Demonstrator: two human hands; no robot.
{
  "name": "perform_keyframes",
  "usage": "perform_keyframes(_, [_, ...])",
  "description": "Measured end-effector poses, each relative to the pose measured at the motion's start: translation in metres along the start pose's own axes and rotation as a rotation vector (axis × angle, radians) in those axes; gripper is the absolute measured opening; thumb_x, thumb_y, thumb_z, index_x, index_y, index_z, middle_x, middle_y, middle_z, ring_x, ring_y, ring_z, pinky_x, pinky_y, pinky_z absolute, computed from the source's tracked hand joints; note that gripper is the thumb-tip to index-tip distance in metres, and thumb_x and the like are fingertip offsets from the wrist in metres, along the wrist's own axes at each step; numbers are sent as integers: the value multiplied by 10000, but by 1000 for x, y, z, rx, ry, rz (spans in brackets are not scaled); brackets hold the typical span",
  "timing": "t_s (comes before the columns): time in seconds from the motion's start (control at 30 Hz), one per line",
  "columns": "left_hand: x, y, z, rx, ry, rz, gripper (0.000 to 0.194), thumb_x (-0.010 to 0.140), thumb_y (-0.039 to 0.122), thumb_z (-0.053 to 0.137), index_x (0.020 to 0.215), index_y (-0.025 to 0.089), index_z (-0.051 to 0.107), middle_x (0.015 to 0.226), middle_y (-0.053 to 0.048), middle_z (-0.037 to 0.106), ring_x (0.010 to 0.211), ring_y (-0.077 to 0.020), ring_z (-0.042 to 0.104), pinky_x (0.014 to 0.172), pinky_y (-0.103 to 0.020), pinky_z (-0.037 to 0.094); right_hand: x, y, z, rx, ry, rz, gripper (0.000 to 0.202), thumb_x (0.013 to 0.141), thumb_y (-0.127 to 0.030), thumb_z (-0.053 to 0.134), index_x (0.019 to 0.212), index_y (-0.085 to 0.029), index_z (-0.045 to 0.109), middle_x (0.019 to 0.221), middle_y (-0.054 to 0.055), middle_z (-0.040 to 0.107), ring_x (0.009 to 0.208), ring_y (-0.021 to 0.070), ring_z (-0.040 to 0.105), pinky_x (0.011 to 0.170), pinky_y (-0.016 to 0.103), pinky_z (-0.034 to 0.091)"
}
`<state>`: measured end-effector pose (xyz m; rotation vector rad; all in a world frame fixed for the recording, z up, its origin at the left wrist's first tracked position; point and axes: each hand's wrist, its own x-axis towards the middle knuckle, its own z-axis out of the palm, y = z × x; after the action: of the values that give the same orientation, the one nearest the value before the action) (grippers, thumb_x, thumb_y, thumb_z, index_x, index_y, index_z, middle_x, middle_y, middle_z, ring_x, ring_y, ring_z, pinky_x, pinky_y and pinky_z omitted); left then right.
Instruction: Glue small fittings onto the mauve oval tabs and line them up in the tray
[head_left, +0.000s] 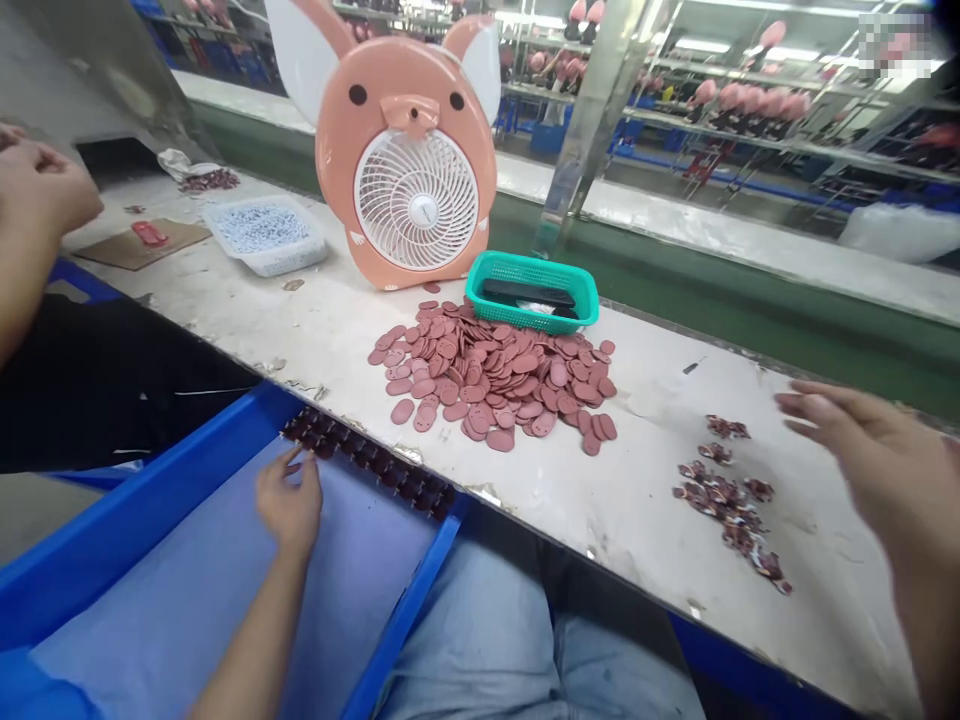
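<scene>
Left hand (pixel 291 500): reaching into a blue plastic tray (pixel 150 485) lined with a pale blue sheet (pixel 352 560). Fingers bent, tips at the left part of rows of small dark brown glossy pieces (pixel 375 465), which run along the tray's end beside the tabletop edge. Whether the fingers grasp a piece, cannot tell.

Right hand (pixel 877 460): above the right part of the pale, worn tabletop (pixel 652 420), fingers stretched out loosely, released. Just beside it, a loose cluster of small dark brown pieces with pale spots (pixel 724 500) lies on the surface.

Mid-tabletop: broad heap of flat reddish-brown ovals (pixel 495 375), some with small holes, well apart from the cluster. At the heap's far edge, a green perforated plastic basket (pixel 590 302) holding a long black object (pixel 525 293). Behind, an orange animal-shaped fan with white grille (pixel 337 170), upright.

Farther left: white plastic tub (pixel 289 262) of blue-and-white bits (pixel 259 225); near it a flat brown board (pixel 120 250) bearing a red piece (pixel 150 233).

Far left edge: a co-worker's hand (pixel 52 190), raised; its grasp cannot be made out.
</scene>
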<state>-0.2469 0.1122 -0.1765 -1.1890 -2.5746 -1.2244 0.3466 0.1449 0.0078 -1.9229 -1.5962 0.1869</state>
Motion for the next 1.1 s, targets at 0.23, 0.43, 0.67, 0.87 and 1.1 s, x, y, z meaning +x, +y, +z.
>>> perform_keyframes(0.23, [-58,100,-36,-314,234,544,409,855,350,660,1209,148,623,1257,-200,553,1231,-340,494,985,-498,452,-9,-46,55,128,-288,-135,882,637,-622,810,1359,-182,556,1457,178,527,1343,428,479,1122,569,369])
perform_keyframes(0.43, [-95,182,-44,-220,-238,966,409,863,379,699,1256,271,677,1352,-130,647,1211,-343,559,1108,-535,250,13,-67,88,221,-243,-76,453,862,-453,713,1191,-157,617,1202,122,673,1105,285,642,976,478,498])
perform_keyframes(0.67, [-106,176,-56,-419,-535,887,295,836,358,748,1129,388,759,1226,-50,751,1136,-323,640,1108,-521,125,-14,-95,66,488,-96,-68,323,914,-471,595,1075,-191,576,1077,71,662,1004,237,626,882,392,511])
perform_keyframes(0.87, [-141,178,-79,-629,-664,531,209,937,292,609,1025,270,797,929,-63,820,782,-222,733,829,-394,485,-122,-127,51,732,-186,-64,383,887,-484,549,1168,-239,462,763,-23,574,604,155,554,553,278,493])
perform_keyframes(1.1, [-174,218,-111,-1095,-1172,-620,269,614,410,911,745,200,807,661,-17,747,658,-133,641,721,-229,526,-180,-147,70,1069,-481,166,398,765,-332,772,1027,-231,489,784,-20,625,650,138,600,611,251,493])
